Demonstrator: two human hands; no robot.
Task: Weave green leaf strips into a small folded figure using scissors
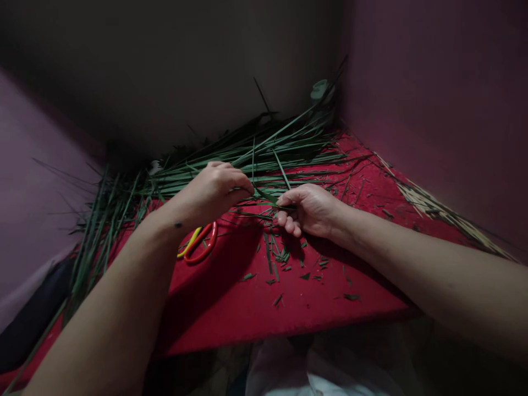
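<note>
Between my two hands runs a green leaf strip (267,196), above the middle of the red-covered table (231,308). My right hand (309,212) pinches it between thumb and forefinger, palm turned up and the other fingers curled. My left hand (220,187), back of the hand upward, is closed at the strip's other end; its fingertips are partly hidden. One thin green blade (281,169) stands up from near my right fingertips. Scissors with red and yellow handles (202,245) lie beside my left wrist, their blades not visible. Small green clippings (282,256) are scattered below my hands.
Long green leaf blades (297,146) are heaped along the back of the table, and more (97,236) hang over the left side. Pale thin sticks (445,212) lie along the right edge. A whitish object (319,91) stands in the back corner. Walls enclose the table.
</note>
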